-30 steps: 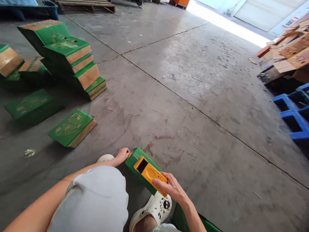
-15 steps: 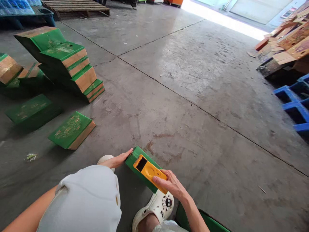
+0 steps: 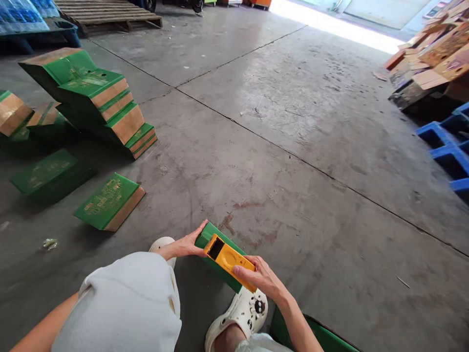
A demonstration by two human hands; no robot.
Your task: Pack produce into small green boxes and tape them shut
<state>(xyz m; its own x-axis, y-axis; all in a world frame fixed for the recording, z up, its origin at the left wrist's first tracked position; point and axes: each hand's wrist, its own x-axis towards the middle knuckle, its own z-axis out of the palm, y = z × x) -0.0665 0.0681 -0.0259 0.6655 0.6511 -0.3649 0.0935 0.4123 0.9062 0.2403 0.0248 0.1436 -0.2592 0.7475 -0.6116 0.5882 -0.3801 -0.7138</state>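
Observation:
A green box [image 3: 227,278] is tilted in front of me, between my knees, just above a white clog [image 3: 240,313]. My left hand [image 3: 188,243] grips its far left end, fingers along the top edge and thumb on the near side. My right hand [image 3: 258,276] holds a yellow handheld meter [image 3: 230,257] with a dark screen and a round dial, thumb on its face. The meter lies over the box's near face and covers part of it. The fingers of my right hand behind the meter are mostly hidden.
Green boxes [image 3: 110,203] lie on the concrete floor at left, with a leaning stack [image 3: 95,98] behind. Another green box [image 3: 326,335] is beside my right foot. A wooden pallet [image 3: 106,12] is at the back; blue pallets [image 3: 450,156] and cardboard [image 3: 436,73] stand right.
My left hand has shifted its grip on the box's end, and its thumb now shows on the near side, close to the meter. The right hand keeps its hold on the meter.

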